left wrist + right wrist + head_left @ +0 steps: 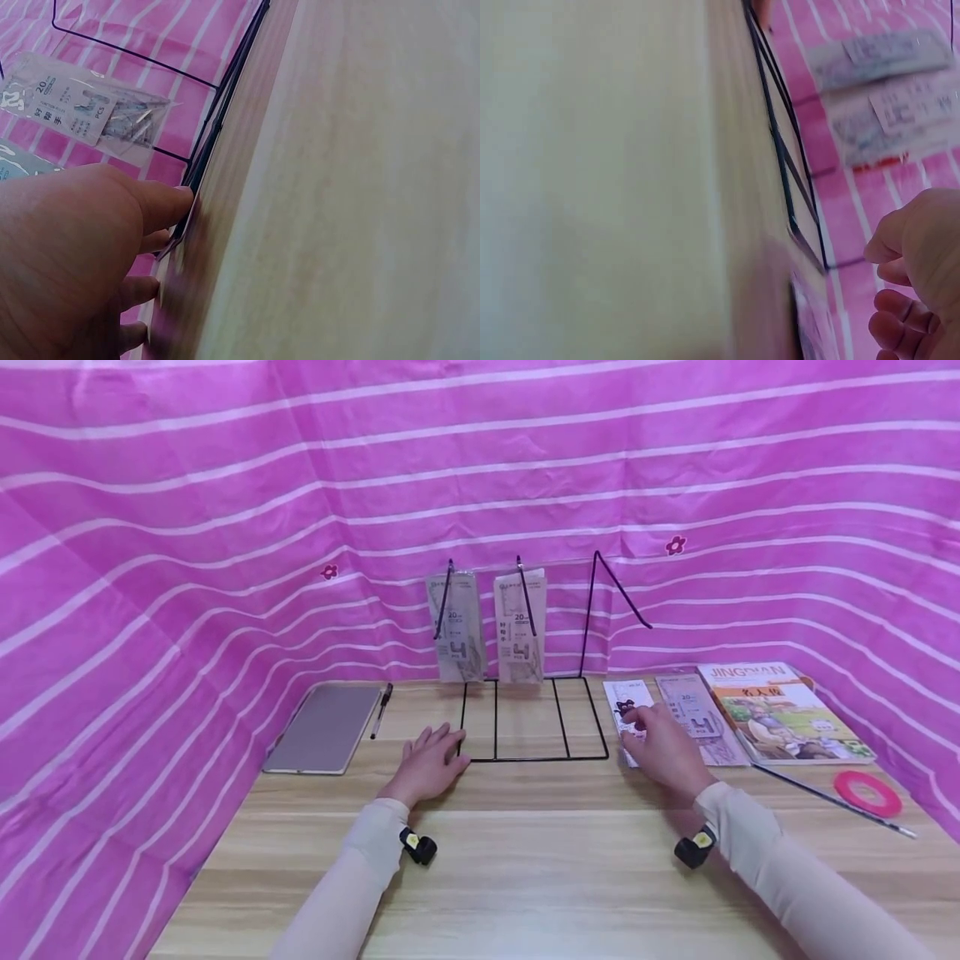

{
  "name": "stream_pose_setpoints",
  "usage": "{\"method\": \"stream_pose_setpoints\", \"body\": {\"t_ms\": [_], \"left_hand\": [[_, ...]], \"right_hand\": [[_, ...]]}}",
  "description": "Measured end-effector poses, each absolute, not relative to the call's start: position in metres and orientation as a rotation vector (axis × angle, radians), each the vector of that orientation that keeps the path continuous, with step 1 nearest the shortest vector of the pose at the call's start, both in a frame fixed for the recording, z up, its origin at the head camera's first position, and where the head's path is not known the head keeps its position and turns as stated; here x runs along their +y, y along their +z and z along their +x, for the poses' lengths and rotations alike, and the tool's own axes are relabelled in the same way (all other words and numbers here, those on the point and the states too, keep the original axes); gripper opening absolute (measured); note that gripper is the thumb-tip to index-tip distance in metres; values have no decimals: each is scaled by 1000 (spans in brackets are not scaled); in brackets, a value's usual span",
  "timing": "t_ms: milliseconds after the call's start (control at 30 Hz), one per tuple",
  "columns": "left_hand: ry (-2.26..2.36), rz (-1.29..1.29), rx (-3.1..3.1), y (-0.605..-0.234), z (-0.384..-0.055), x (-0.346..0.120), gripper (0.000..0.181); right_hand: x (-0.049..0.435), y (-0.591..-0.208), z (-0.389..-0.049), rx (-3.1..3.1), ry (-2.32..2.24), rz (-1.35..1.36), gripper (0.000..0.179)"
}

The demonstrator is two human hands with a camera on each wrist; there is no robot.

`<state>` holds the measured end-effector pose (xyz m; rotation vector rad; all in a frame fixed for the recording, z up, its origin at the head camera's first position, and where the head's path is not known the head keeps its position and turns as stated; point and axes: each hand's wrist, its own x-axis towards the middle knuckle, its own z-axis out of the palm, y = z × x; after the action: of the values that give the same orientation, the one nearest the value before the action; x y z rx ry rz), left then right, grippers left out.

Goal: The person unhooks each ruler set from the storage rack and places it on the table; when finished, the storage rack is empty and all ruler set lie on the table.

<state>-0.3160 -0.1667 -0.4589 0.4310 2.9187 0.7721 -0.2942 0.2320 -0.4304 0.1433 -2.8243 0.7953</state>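
Note:
A black wire rack [551,760] stands on the table, with two clear packets hanging from its hooks: a left packet [456,635] and a right packet [517,635]. The third hook [626,593] holds nothing. My left hand [427,764] rests at the rack's front left corner; in the left wrist view its thumb [165,202] touches the wire. Over a white packet [624,693] with a black cartoon figure hovers my right hand [663,747]. Its fingers [900,315] are loosely bent, with nothing seen between them. Beside that packet lies another clear packet [693,710], partly covered by the hand.
Right of the packets lie books [795,718], a thin dark stick [825,797] and a pink ring-shaped roll [867,793]. At the left are a grey notebook [324,728] and a black pen [381,710]. Pink striped cloth [480,460] surrounds the table's back and sides.

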Motion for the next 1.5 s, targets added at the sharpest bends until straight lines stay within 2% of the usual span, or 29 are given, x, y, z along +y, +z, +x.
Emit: {"method": "stream_pose_setpoints", "body": {"t_ms": [167,333,600,867,1067,1233,1500], "left_hand": [[760,439,2931,-459,-317,-167,57],[762,435,2927,-460,-316,-167,57],[772,437,2926,-461,-316,-166,57],[775,443,2925,-458,-314,-164,57],[780,441,2931,-458,-314,-167,56],[788,440,2927,-456,-313,-167,56],[786,444,2927,-458,-313,-167,56]], "right_hand": [[214,-432,-284,-2769,860,263,29],[194,-430,-288,-2724,1015,447,32],[160,-415,-321,-2669,1184,526,38],[140,-402,-357,-2627,1126,529,46],[134,-394,-376,-2674,1177,471,48],[131,-389,-388,-2671,1155,527,49],[117,-386,-390,-2519,1194,552,32]]}}
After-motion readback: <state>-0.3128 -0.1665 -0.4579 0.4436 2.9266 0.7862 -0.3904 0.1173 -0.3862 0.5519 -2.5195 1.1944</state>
